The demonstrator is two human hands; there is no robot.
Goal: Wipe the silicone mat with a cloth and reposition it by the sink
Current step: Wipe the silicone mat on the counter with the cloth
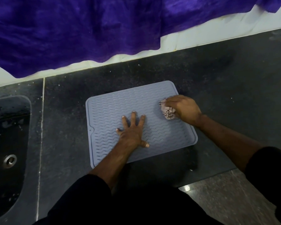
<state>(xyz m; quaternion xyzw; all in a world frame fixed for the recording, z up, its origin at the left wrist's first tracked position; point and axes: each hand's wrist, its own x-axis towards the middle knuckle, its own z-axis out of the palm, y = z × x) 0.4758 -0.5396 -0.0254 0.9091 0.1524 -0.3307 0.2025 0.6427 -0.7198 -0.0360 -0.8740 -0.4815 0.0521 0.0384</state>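
Head view: wavy-ribbed silicone mat, crumpled cloth.

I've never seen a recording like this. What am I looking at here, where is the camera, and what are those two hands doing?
There is no machine here: a person does the job with bare hands. The single picture comes from a wide-angle camera worn on the person's head, looking forward and down, so you see their own arms reaching out.

On the dark countertop lies a grey-blue silicone mat with a wavy ribbed pattern. The left hand lies flat on the mat with fingers spread, probably to keep it from sliding. The right hand grips a crumpled cloth and presses it on the mat near its far right corner, wiping.

To the left is a dark sink with a metal drain. A purple fabric hangs at the back, over the white wall.
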